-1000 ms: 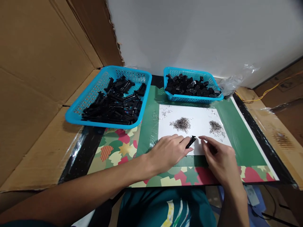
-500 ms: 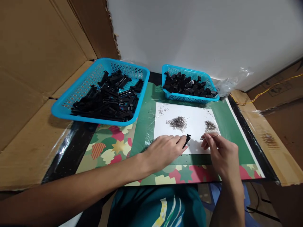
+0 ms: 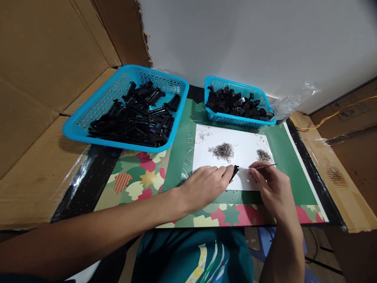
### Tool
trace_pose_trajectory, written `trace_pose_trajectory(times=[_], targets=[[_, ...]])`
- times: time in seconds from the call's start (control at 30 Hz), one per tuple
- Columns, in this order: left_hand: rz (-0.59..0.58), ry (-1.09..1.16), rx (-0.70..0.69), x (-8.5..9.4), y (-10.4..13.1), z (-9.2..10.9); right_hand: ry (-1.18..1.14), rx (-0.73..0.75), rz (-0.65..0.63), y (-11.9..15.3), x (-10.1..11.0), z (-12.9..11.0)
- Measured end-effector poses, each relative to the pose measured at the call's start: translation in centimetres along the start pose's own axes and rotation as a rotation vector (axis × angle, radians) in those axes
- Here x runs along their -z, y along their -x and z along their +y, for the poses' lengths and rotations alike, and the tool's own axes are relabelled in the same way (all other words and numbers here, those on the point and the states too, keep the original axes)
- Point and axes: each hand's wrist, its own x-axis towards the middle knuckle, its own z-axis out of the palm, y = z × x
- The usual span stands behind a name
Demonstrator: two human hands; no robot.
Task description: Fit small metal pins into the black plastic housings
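My left hand (image 3: 207,184) is closed around a black plastic part (image 3: 235,172), whose notched end sticks out past the fingers over the white sheet (image 3: 244,141). In my right hand (image 3: 272,188), thumb and fingers pinch a thin metal tool (image 3: 267,166). Its tip points left toward the black part, with a small gap between them. Beyond the left hand lies a dark pile of tiny wire pieces (image 3: 223,152). A smaller pile of tiny metal pieces (image 3: 263,155) sits just past the right hand.
A large blue basket (image 3: 123,146) at the left holds many long black plastic parts. Behind the sheet, a smaller blue basket (image 3: 241,120) holds short black pieces. Cardboard walls (image 3: 44,59) flank the table, and crumpled clear plastic (image 3: 285,105) lies by the small basket.
My right hand has turned a little, and the thin tool now shows more fully, nearly level. The left hand keeps its hold on the black part. The view has shifted slightly.
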Motion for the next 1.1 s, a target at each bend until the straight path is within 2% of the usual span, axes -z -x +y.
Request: trace_pose_trajectory(times=[0.1,0.2,0.37,0.57,0.7,0.9,1.07,1.1], targets=[[-0.008,-0.028,0.001,0.1,0.0,0.2,-0.085,0.035,0.046,0.1,-0.7,-0.6],[-0.018,-0.024,0.004,0.2,0.0,0.2,-0.111,0.043,0.033,-0.1,-1.4,-1.1],[-0.018,-0.024,0.003,0.1,0.0,0.2,-0.064,0.045,0.000,-0.5,-1.8,-1.2],[0.011,0.004,-0.019,-0.2,-0.2,0.1,0.013,0.081,0.021,-0.5,-1.6,-1.3],[0.026,0.087,-0.016,-0.4,-0.1,-0.2,0.022,0.100,0.036,-0.6,-1.8,-1.4],[-0.002,0.282,0.080,0.0,-0.2,-0.7,-0.013,0.082,0.024,-0.8,-2.3,-1.5],[0.087,0.458,0.152,0.5,-0.2,-0.8,-0.180,0.030,0.135,-0.3,-2.1,-1.7],[0.108,0.509,0.175,0.6,-0.2,-0.9,-0.208,0.036,0.125,0.0,-1.9,-1.7]])
